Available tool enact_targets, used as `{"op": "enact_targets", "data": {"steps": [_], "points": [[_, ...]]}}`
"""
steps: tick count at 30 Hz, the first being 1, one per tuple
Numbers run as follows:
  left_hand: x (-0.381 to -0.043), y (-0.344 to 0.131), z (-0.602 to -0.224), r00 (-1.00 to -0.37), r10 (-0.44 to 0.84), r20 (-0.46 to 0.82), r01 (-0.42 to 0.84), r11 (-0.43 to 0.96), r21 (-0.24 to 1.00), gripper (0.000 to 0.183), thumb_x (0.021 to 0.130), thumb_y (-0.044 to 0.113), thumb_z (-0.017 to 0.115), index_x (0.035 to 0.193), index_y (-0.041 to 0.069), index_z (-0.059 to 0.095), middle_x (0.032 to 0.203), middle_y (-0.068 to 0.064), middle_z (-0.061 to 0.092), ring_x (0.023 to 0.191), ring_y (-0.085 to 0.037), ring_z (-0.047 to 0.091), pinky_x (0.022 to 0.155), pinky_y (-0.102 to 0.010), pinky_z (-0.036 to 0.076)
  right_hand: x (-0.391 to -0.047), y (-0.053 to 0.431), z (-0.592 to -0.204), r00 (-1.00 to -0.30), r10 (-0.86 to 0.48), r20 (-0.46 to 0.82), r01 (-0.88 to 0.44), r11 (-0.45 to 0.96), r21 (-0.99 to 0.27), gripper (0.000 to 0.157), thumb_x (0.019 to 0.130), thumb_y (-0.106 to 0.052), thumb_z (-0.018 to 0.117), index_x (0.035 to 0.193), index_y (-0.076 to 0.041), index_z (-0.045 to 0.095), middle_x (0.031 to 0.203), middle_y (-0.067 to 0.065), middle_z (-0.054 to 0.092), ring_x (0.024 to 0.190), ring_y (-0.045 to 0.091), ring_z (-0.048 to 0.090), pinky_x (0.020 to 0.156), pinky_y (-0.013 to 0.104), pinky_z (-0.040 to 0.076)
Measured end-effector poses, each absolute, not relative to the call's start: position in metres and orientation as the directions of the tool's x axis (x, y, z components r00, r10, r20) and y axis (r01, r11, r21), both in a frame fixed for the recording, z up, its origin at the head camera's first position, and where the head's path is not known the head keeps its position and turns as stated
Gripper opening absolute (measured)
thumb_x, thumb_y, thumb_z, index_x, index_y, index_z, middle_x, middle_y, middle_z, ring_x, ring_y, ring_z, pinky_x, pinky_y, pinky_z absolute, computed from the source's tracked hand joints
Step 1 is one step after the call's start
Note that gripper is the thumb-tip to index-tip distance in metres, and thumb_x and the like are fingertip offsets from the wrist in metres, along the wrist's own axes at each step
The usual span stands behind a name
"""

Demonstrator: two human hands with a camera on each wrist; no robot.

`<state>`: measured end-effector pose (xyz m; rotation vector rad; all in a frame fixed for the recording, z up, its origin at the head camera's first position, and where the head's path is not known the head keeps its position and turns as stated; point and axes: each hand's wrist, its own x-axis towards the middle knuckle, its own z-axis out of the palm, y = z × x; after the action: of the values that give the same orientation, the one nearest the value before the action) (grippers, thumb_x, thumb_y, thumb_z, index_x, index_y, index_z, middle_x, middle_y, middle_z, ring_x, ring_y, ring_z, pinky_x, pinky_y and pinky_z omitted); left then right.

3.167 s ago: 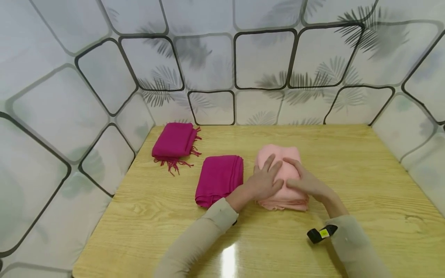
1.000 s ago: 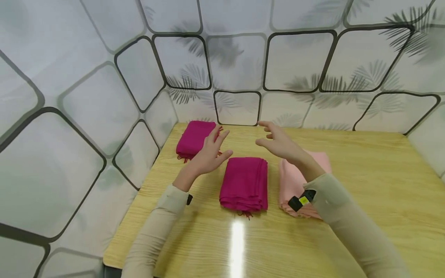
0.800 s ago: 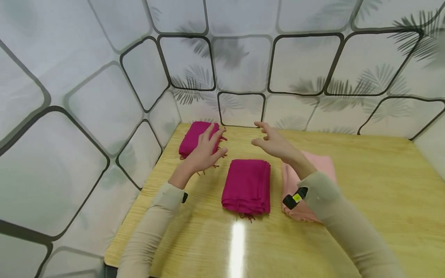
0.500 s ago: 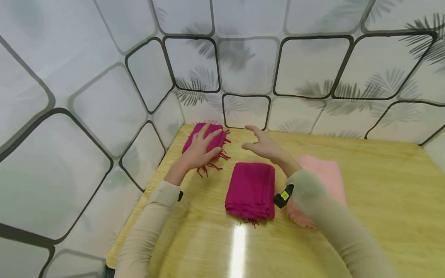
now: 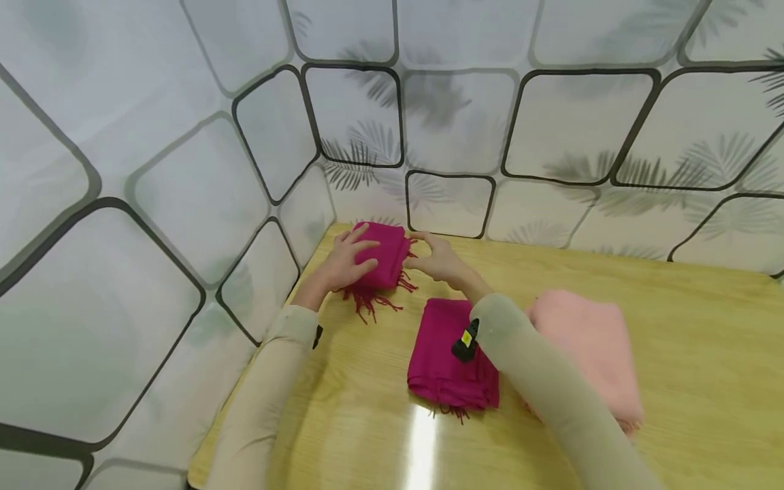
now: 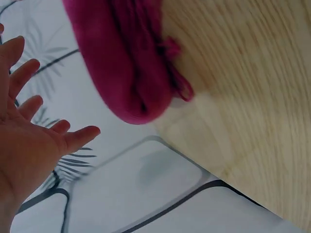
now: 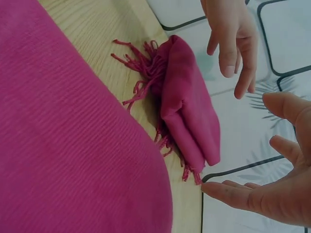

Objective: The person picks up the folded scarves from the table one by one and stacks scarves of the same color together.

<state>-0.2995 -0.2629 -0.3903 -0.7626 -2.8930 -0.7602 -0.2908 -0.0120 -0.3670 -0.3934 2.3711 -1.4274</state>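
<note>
A folded magenta scarf (image 5: pixel 387 255) with fringe lies at the table's back left corner. My left hand (image 5: pixel 344 264) is over its left side, fingers spread, and my right hand (image 5: pixel 442 263) is by its right edge with thumb and fingers apart. In the right wrist view the fringed scarf (image 7: pixel 187 107) stands between the left hand (image 7: pixel 233 36) and the right hand (image 7: pixel 279 187), with a gap to each. The left wrist view shows its rounded end (image 6: pixel 131 92) beside my left hand (image 6: pixel 29 141). Neither hand grips anything.
A second folded magenta scarf (image 5: pixel 437 361) lies mid-table, partly under my right forearm in this view. Right of it is a folded pink scarf (image 5: pixel 591 340). The wooden table (image 5: pixel 343 422) meets patterned walls (image 5: pixel 459 204) at the back and left.
Both hands have left the pink scarf and moved left, over the middle magenta scarf, to either side of the fringed one. The head view has swung left. The scarves stay in place.
</note>
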Motion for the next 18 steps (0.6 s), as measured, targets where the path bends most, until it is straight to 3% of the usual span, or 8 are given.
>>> {"op": "enact_targets", "data": {"steps": [6,9,14,18], "points": [[-0.318,-0.270,-0.405,-0.900,0.425,0.100,0.431,0.830,0.352,0.050,0.102,0.020,0.053,0.149,0.006,0.044,0.164,-0.020,0.015,0.145,-0.050,0.013,0.116,-0.060,0.019,-0.303,-0.029,-0.379,-0.908,-0.372,-0.196,0.037,0.394,-0.918,0.074,0.094,-0.024,0.065,0.157,-0.017,0.027,0.161,0.014,0.023,0.135,0.043,0.041,0.097,0.066,0.043],[-0.326,-0.270,-0.413,-0.913,0.407,0.028,0.393,0.858,0.332,0.051,0.105,0.021,0.046,0.153,0.006,0.036,0.164,-0.020,0.012,0.147,-0.048,0.010,0.117,-0.059,0.017,-0.309,-0.037,-0.384,-0.904,-0.357,-0.234,0.092,0.371,-0.924,0.074,0.095,-0.024,0.065,0.157,-0.019,0.026,0.162,0.015,0.020,0.138,0.043,0.039,0.097,0.066,0.043],[-0.333,-0.276,-0.431,-0.913,0.401,-0.070,0.355,0.869,0.345,0.052,0.107,0.023,0.039,0.155,0.005,0.030,0.165,-0.020,0.010,0.152,-0.034,0.009,0.121,-0.052,0.003,-0.318,-0.052,-0.400,-0.885,-0.373,-0.278,0.127,0.382,-0.916,0.075,0.095,-0.023,0.065,0.158,-0.020,0.023,0.162,0.018,0.021,0.141,0.042,0.034,0.093,0.067,0.045],[-0.337,-0.277,-0.439,-0.913,0.401,-0.078,0.351,0.867,0.354,0.052,0.108,0.025,0.038,0.156,0.007,0.029,0.166,-0.017,0.009,0.152,-0.033,0.011,0.121,-0.052,0.006,-0.328,-0.059,-0.409,-0.864,-0.385,-0.325,0.179,0.367,-0.913,0.078,0.096,-0.022,0.064,0.159,-0.021,0.019,0.161,0.020,0.021,0.143,0.040,0.031,0.092,0.067,0.045]]}}
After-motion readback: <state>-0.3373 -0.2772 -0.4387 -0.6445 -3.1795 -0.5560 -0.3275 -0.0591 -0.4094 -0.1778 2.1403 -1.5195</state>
